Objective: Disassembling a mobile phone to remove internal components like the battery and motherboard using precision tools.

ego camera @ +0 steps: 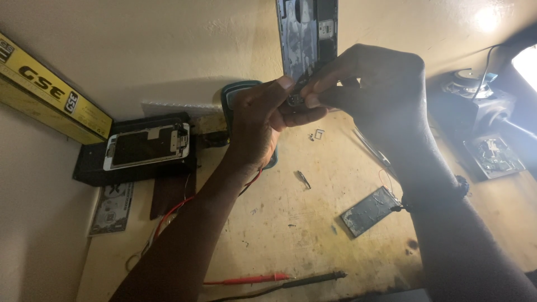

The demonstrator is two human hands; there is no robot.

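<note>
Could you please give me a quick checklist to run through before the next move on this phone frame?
1. Both hands on the work: left hand and right hand pinch a small part at the phone frame's lower end: ok.
2. Part seated: hidden by fingers: cannot tell.
3. Loose bits lie on the bench below: ok.
4. Light: hands in shadow: not ok.
5. Probes lie apart from the hands: ok.

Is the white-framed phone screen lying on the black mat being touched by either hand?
No, the white-framed phone screen lies alone on the black mat, while the left hand and right hand hold the opened phone body.
</note>
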